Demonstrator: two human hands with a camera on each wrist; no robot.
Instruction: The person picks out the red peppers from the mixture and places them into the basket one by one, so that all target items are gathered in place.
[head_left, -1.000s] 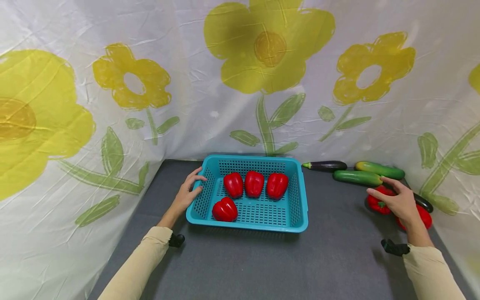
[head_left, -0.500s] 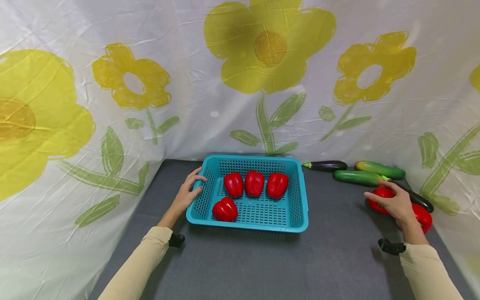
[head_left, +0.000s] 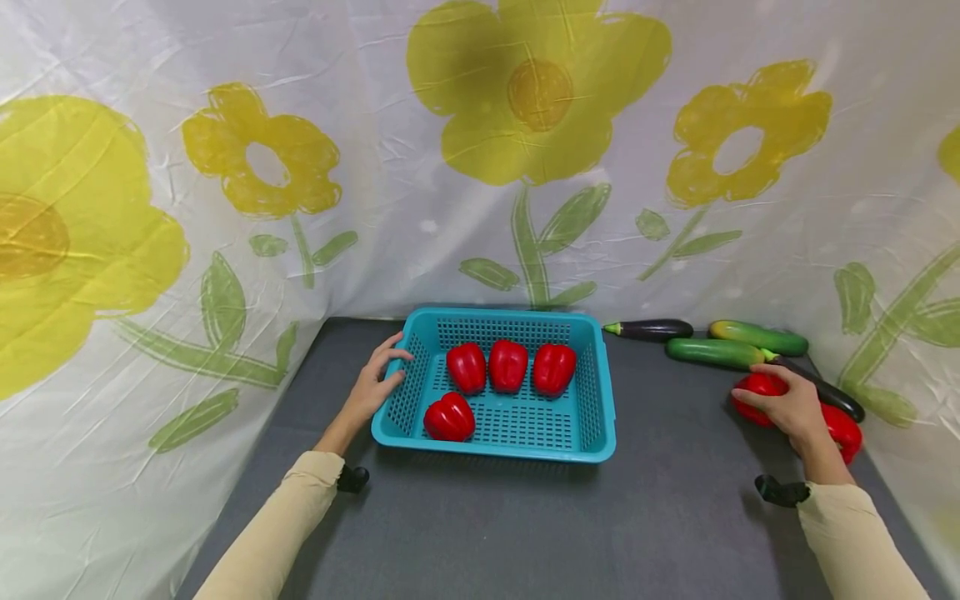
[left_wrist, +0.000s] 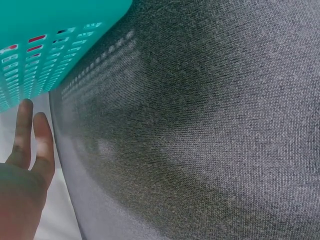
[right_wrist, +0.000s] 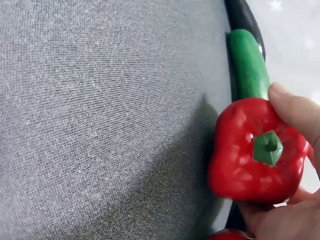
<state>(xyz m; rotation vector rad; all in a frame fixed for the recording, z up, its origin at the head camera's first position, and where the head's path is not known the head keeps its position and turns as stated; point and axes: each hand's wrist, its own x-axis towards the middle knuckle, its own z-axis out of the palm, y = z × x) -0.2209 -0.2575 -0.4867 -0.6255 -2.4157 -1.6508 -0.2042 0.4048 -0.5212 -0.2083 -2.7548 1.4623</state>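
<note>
My right hand (head_left: 797, 408) grips a red bell pepper (right_wrist: 245, 155), its green stem showing in the right wrist view. The thumb lies along one side; most of the other fingers are hidden behind the pepper. A second red bell pepper (head_left: 843, 433) lies under and beside that wrist. At the left end of a blue perforated basket (head_left: 495, 452) is my left hand (head_left: 369, 389), its fingers extended loosely at the rim. Two of its fingers (left_wrist: 44, 142) reach up to the basket's outer wall in the left wrist view. Several red bell peppers (head_left: 507, 367) sit inside the basket.
Behind the right hand lie a green cucumber-like vegetable (head_left: 712, 353), another with a yellowish end (head_left: 759, 337), and a dark eggplant (head_left: 828, 393). A second eggplant (head_left: 660, 330) lies by the basket's back right corner. A flower-printed cloth (head_left: 420, 242) hangs behind the dark table (head_left: 525, 533).
The right hand has moved slightly left onto the far red bell pepper and closed its fingers around it. The left hand and the basket have stayed in place.
</note>
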